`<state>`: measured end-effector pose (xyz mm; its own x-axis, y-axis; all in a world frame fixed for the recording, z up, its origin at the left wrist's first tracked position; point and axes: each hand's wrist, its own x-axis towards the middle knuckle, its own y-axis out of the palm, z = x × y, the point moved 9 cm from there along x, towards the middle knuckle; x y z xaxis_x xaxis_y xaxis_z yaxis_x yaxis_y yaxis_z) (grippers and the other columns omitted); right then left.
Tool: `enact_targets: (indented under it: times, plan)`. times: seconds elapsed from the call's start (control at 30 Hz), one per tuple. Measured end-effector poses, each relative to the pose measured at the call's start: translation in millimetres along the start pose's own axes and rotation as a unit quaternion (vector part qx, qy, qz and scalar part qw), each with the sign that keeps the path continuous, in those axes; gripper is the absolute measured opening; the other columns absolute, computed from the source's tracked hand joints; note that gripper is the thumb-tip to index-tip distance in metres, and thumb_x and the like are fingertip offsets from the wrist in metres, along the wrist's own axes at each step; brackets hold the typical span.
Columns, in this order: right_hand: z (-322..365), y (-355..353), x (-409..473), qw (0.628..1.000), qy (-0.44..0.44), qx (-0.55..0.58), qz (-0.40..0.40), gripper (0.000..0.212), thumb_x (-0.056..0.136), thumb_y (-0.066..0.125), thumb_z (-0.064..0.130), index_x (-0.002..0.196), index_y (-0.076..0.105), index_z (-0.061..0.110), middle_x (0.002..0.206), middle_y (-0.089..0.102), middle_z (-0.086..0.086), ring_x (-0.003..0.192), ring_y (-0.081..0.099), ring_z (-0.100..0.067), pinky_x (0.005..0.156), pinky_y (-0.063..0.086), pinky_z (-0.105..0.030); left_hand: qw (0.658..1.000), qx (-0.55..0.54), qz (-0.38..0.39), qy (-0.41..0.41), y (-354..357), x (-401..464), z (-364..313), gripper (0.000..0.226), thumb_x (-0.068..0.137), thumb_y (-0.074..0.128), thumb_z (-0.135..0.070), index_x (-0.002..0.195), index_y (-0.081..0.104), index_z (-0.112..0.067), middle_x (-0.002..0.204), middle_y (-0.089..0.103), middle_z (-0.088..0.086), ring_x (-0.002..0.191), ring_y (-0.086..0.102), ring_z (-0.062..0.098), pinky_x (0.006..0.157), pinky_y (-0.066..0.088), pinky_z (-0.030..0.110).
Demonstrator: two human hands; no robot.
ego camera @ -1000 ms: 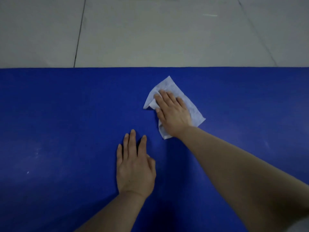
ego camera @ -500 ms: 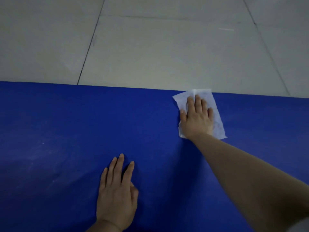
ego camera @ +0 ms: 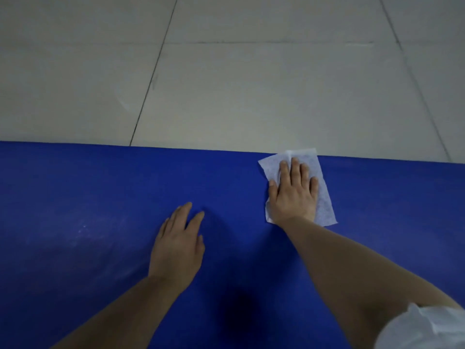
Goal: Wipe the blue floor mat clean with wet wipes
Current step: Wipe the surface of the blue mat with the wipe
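Two bare hands work on a blue floor mat (ego camera: 100, 197) laid over a pale tiled floor (ego camera: 226, 84); the right hand (ego camera: 292, 195) lies flat, fingers straight and slightly spread, pressing a white wet wipe (ego camera: 323, 197) down at the mat's far edge, probably so the cloth drags without bunching; the left hand (ego camera: 176, 248) rests nearer, fingers straight, seemingly propping the leaning body; faint whitish smudges (ego camera: 83, 230) show to the left, apparently unwiped.
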<state>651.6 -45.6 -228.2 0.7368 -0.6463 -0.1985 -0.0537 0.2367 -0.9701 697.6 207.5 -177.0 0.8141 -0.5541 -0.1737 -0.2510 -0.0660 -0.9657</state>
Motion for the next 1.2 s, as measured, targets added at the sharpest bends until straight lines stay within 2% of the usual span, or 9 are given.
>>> enact_targets:
  times: [0.1, 0.2, 0.27, 0.4, 0.6, 0.73, 0.83, 1.07, 1.2]
  plan:
    - [-0.6, 0.5, 1.0, 1.0, 0.001, 0.002, -0.001, 0.061, 0.099, 0.008, 0.05, 0.152, -0.008, 0.024, 0.16, -0.013, 0.002, 0.146, -0.014, -0.019, 0.118, -0.008, -0.042, 0.999, -0.003, 0.033, 0.01, 11.1, 33.5, -19.2, 0.058, 0.101, 0.04, -0.031, 0.153, 0.017, -0.023, 0.161, -0.001, 0.003, 0.148, 0.002, 0.02, 0.118, 0.007, 0.036]
    - [-2.3, -0.2, 1.5, 1.0, 0.0, 0.003, -0.003, 0.061, 0.099, 0.009, 0.05, 0.152, -0.008, 0.025, 0.16, -0.013, 0.002, 0.146, -0.014, -0.018, 0.118, -0.008, -0.042, 0.999, -0.017, 0.03, -0.013, 25.0, 53.8, -27.4, 0.056, 0.103, 0.027, -0.037, 0.154, 0.006, -0.026, 0.16, -0.014, 0.0, 0.148, -0.009, 0.017, 0.118, -0.002, 0.036]
    - [-2.9, 0.0, 1.5, 1.0, -0.001, 0.0, -0.002, 0.061, 0.099, 0.009, 0.05, 0.152, -0.008, 0.025, 0.16, -0.013, 0.002, 0.146, -0.014, -0.018, 0.118, -0.008, -0.041, 0.999, -0.009, 0.021, -0.023, 37.9, 56.7, -26.1, 0.054, 0.103, 0.019, -0.038, 0.154, 0.009, -0.025, 0.16, -0.012, 0.002, 0.148, -0.004, 0.019, 0.118, 0.0, 0.039]
    - [-1.8, 1.4, 2.3, 1.0, 0.001, -0.003, -0.007, 0.06, 0.099, 0.008, 0.05, 0.152, -0.009, 0.026, 0.159, -0.016, 0.003, 0.146, -0.016, -0.017, 0.118, -0.009, -0.041, 0.999, -0.006, -0.032, -0.007, 47.6, 56.2, -21.0, 0.06, 0.095, 0.015, -0.039, 0.149, 0.03, -0.018, 0.158, 0.019, 0.009, 0.145, 0.02, 0.025, 0.116, 0.016, 0.047]
    - [13.0, 2.8, 7.3, 0.998, 0.06, 0.006, 0.03, 0.06, 0.101, 0.011, 0.046, 0.152, -0.011, 0.023, 0.159, -0.018, -0.002, 0.146, -0.016, -0.023, 0.116, -0.01, -0.045, 0.998, 0.008, -0.06, 0.007, 51.4, 59.1, -20.8, 0.06, 0.093, 0.021, -0.037, 0.145, 0.038, -0.015, 0.155, 0.027, 0.013, 0.142, 0.025, 0.028, 0.113, 0.022, 0.049]
    - [95.3, 2.7, 20.9, 0.995, -0.089, 0.021, 0.033, 0.056, 0.102, 0.016, 0.042, 0.153, -0.001, 0.025, 0.16, -0.012, 0.001, 0.146, -0.013, -0.025, 0.115, -0.009, -0.048, 0.997, 0.015, -0.074, 0.011, 51.9, 59.8, -19.4, 0.059, 0.092, 0.022, -0.036, 0.145, 0.038, -0.014, 0.155, 0.027, 0.014, 0.142, 0.025, 0.027, 0.113, 0.016, 0.046]
    - [90.0, -0.1, 33.8, 0.991, -0.13, -0.013, 0.028, 0.053, 0.102, 0.016, 0.042, 0.153, 0.004, 0.03, 0.161, -0.004, 0.004, 0.147, -0.006, -0.02, 0.117, -0.004, -0.047, 0.997, 0.022, -0.077, 0.008, 51.5, 60.2, -18.7, 0.059, 0.092, 0.022, -0.036, 0.145, 0.039, -0.015, 0.155, 0.028, 0.013, 0.142, 0.025, 0.027, 0.113, 0.013, 0.044]
    - [-69.4, -21.7, 42.7, 0.992, 0.129, -0.003, 0.001, 0.055, 0.101, 0.018, 0.042, 0.153, 0.002, 0.029, 0.161, -0.003, 0.003, 0.147, -0.003, -0.02, 0.117, 0.001, -0.047, 0.996, 0.021, -0.087, 0.005, 51.1, 60.0, -18.2, 0.058, 0.093, 0.023, -0.037, 0.145, 0.038, -0.016, 0.155, 0.028, 0.013, 0.141, 0.027, 0.028, 0.114, 0.021, 0.048]
    - [-30.6, -15.4, 42.6, 0.989, 0.147, 0.013, 0.004, 0.055, 0.102, 0.015, 0.04, 0.153, -0.001, 0.025, 0.161, -0.006, 0.002, 0.147, -0.007, -0.025, 0.116, -0.001, -0.053, 0.996, 0.02, -0.092, 0.008, 50.4, 60.5, -19.1, 0.058, 0.092, 0.023, -0.036, 0.145, 0.037, -0.016, 0.154, 0.029, 0.014, 0.141, 0.028, 0.029, 0.113, 0.023, 0.049]
